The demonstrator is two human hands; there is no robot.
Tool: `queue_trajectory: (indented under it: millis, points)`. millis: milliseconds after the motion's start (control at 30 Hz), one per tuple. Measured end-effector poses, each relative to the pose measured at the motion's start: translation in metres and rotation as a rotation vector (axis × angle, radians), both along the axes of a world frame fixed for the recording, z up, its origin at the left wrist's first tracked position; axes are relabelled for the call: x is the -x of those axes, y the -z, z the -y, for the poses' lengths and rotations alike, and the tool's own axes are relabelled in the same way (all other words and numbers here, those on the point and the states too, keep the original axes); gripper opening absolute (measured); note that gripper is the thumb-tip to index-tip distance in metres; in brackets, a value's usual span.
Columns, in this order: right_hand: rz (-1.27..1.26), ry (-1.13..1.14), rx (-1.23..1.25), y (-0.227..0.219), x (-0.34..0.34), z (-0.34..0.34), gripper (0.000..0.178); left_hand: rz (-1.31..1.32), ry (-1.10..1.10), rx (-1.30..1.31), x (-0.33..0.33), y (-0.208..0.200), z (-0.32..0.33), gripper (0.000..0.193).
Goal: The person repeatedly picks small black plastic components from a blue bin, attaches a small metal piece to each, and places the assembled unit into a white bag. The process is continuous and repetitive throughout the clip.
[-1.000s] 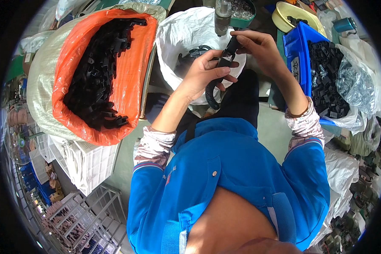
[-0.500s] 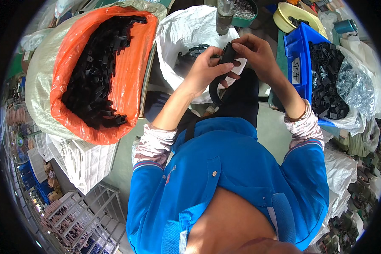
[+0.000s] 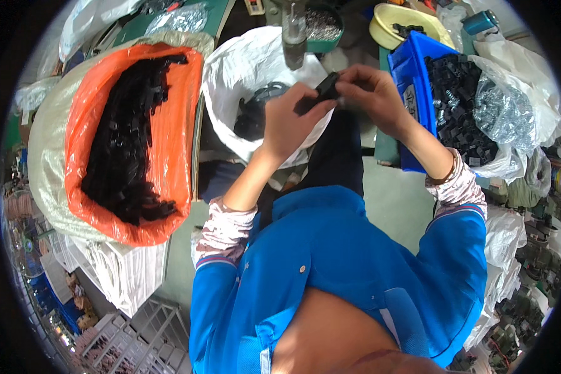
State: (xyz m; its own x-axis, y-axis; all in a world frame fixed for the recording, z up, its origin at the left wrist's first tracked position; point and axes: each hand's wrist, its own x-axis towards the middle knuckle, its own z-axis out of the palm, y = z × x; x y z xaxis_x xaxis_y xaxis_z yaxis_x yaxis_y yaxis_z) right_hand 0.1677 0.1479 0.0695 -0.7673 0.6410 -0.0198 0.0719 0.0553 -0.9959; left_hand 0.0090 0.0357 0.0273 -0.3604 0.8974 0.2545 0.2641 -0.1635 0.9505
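In front of my body, over the white sack, my left hand [image 3: 293, 121] grips a dark black plastic part [image 3: 327, 86] between thumb and fingers. Against the upper end of the part, my right hand [image 3: 375, 96] has its thumb and fingers pinched together; a little motion blur and the fingers cover the contact. The lower portion of the part is concealed by my left hand. Beneath, the white sack [image 3: 224, 71] holds several curved black pieces [image 3: 262, 103].
On the left stands an orange-lined sack [image 3: 171, 143] of black parts. A blue bin [image 3: 411, 100] on the right contains small black pieces and a bag of springs [image 3: 508, 115]. Behind are a yellow basin [image 3: 380, 31], a green tub [image 3: 327, 45] and a grey metal cylinder [image 3: 294, 37].
The view has shifted, so the surroundings appear moved. My hands have turned the part; its curved strip, which hung below my left hand, is out of sight now.
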Motion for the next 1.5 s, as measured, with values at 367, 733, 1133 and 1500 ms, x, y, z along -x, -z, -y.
queue_trajectory:
  millis: [367, 733, 1133, 1500]
  points:
    - [0.664, 0.117, -0.555, -0.005, -0.077, -0.323, 0.009, 0.228, -0.097, 0.156, 0.008, 0.033, 0.034, 0.026]
    - [1.157, 0.127, -0.746, 0.111, -0.075, -0.386, 0.008, 0.346, -0.189, 0.220, 0.030, 0.031, 0.067, 0.022]
    - [-0.043, 0.044, -0.039, -0.050, -0.056, -0.223, 0.022, 0.372, 0.111, -0.023, 0.040, 0.007, 0.001, 0.024]
    - [-0.082, -0.114, -0.168, -0.060, 0.027, -0.060, 0.026, 0.049, 0.043, -0.131, 0.046, -0.036, -0.012, 0.025]
